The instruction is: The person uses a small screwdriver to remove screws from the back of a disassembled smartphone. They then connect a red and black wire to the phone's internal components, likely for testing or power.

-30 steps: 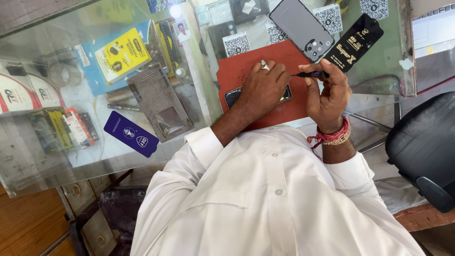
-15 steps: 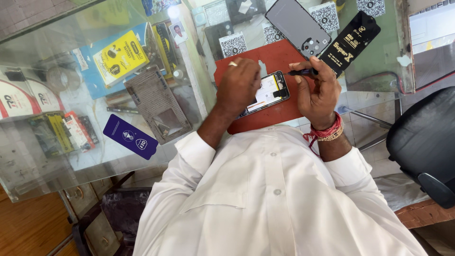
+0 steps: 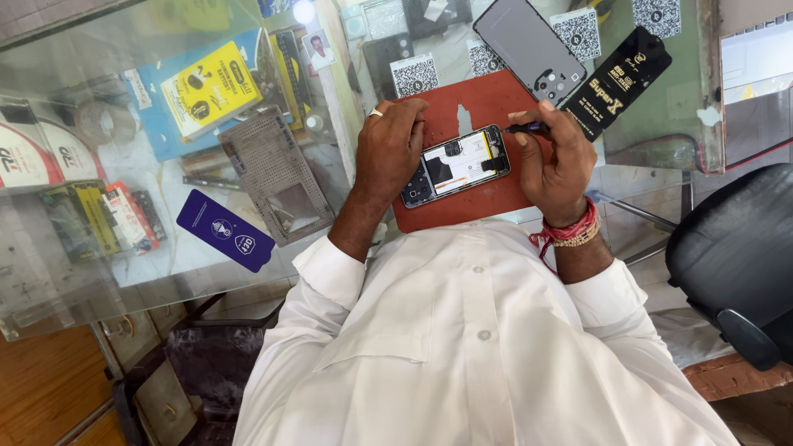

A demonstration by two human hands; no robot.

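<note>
An opened phone (image 3: 459, 163) with its insides showing lies on a red work mat (image 3: 483, 103) on the glass counter. My left hand (image 3: 390, 149), a ring on one finger, presses on the phone's left end. My right hand (image 3: 552, 157), with red and beaded bands at the wrist, grips a thin black screwdriver (image 3: 525, 128) whose tip points at the phone's right end. The grey back cover (image 3: 529, 51) rests just beyond the mat.
A long black package (image 3: 615, 83) lies right of the cover. A grey perforated tray (image 3: 277, 173), a dark blue card (image 3: 225, 230) and a yellow box (image 3: 209, 88) lie at the left. Square code stickers (image 3: 415, 74) sit at the back. A black chair (image 3: 735, 256) stands at the right.
My left hand slid leftward off the phone, uncovering its open insides. The right hand with the screwdriver lowered toward the phone's right end.
</note>
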